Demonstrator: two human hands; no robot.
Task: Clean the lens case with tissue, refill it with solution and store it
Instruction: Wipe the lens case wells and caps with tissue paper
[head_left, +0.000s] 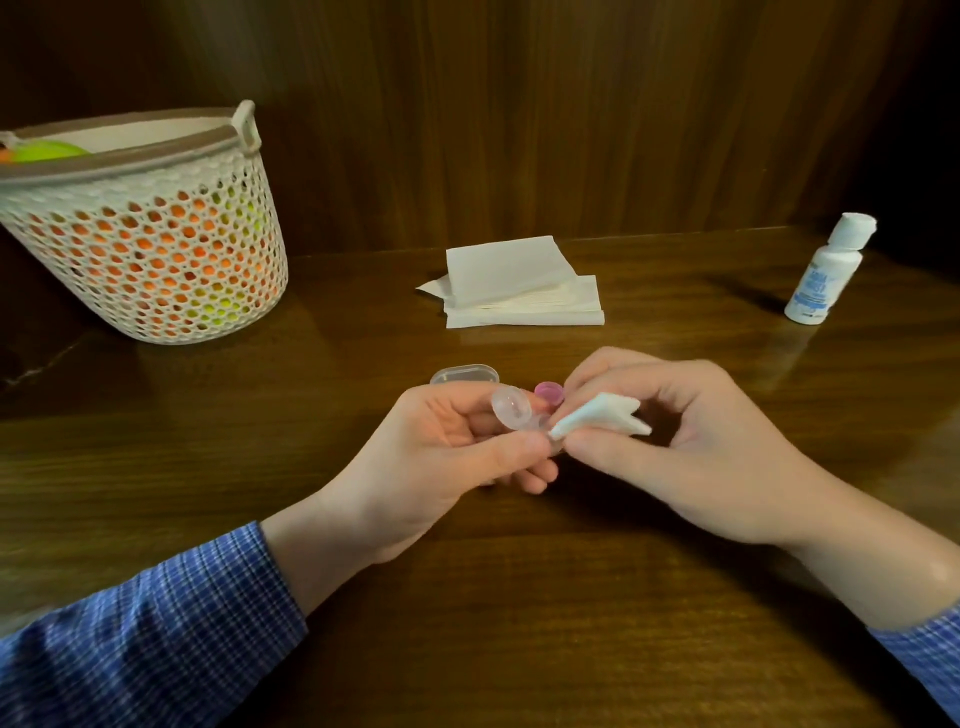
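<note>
My left hand (441, 457) pinches a small clear lens case (514, 410) above the wooden table, one round well facing up. My right hand (691, 447) pinches a rolled white tissue (597, 421) whose tip touches the case by my left thumb. A pink cap (549, 392) lies on the table just behind the case. A clear oval lid (465, 374) lies behind my left fingers. The white solution bottle (826, 270) stands capped at the far right.
A stack of folded white tissues (519, 283) lies at the middle back. A white perforated basket (150, 228) holding orange and green items stands at the back left. A wooden wall panel closes the back of the table (467, 623).
</note>
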